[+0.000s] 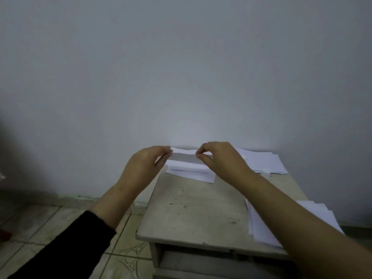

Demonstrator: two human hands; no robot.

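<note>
A folded white paper (184,155) hangs just above the far left part of a small worn table (193,210). My left hand (144,165) pinches its left end between thumb and fingers. My right hand (218,158) pinches its upper edge near the right end. Under the held paper lie a few more folded white sheets (191,173) flat on the table.
A spread pile of white sheets (263,161) lies at the table's far right corner. Another stack of sheets (259,224) lies at the near right, partly under my right forearm. A plain wall stands right behind the table. Tiled floor (60,224) is on the left.
</note>
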